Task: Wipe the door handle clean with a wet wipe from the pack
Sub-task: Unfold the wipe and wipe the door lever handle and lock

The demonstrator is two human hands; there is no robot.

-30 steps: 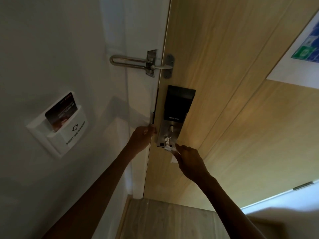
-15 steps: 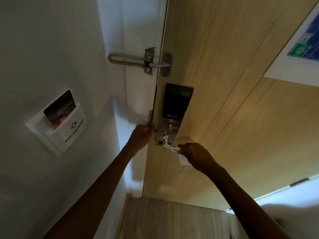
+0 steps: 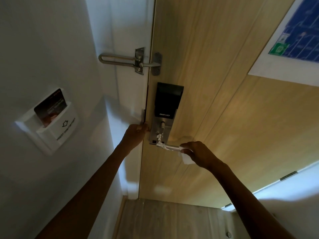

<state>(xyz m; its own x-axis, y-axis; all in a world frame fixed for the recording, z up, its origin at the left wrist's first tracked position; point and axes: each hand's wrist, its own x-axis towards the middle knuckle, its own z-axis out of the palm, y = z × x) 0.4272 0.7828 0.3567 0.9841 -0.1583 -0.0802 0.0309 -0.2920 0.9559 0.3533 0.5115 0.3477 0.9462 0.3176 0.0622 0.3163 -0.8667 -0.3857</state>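
Dim hotel-room entry, wooden door filling the right of the frame, white wall with key-card holder at left. At centre, right hand closed on a white wet wipe, pressed around the outer end of the metal lever handle under the smart lock. Left hand curled at the door edge, beside the lock plate; grip there unclear.

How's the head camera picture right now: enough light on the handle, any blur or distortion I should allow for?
Head view: dim overall, both arms near silhouette; a warm light patch falls on the door around the handle, which glints and stays readable; the wet wipe in the right hand shows bright; the left hand is shadowed; wide-angle lens bends the door edge; focus looks sharp, "SMART LOCK" legible.
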